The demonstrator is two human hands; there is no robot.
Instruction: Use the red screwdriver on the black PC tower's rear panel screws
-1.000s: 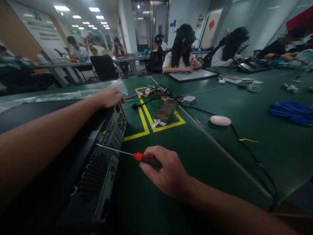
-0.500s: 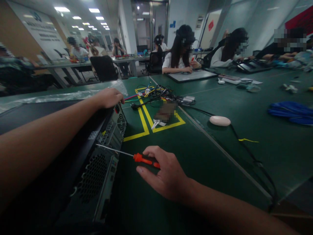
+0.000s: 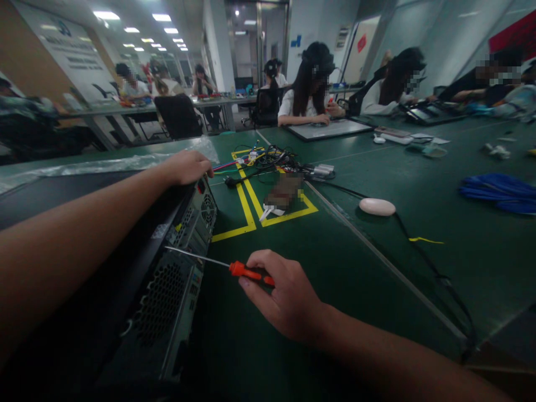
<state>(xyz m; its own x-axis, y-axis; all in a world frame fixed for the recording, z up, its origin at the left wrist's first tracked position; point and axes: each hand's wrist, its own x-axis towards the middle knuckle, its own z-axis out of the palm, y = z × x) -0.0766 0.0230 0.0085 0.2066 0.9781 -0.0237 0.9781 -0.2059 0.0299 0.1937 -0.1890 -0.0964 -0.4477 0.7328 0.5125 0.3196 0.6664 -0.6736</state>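
Note:
A black desktop computer case point(image 3: 98, 240) lies on its side at the left, its grey back panel point(image 3: 167, 304) with vents and ports facing right. My left hand point(image 3: 190, 166) is curled over the far corner of the case, gripping its edge; some fingertips are hidden. In my right hand point(image 3: 285, 290) is a screwdriver point(image 3: 245, 271) with an orange and black handle, held between thumb and fingers. Its long thin shaft points left, and the tip touches the rear edge of the case between the small fan grille and the honeycomb vent.
Beyond the case lie tangled cables point(image 3: 276, 159) and a partly blurred dark object point(image 3: 285, 191) within yellow tape lines. A pale oval mouse-like object point(image 3: 377, 206) and a blue cable bundle point(image 3: 498, 191) are to the right. Plastic film point(image 3: 104, 164) lies behind the case. Several people sit at tables.
My right thumb has closed in against the screwdriver handle, where it stood apart before. The screwdriver tip, the case and my left hand have stayed in place.

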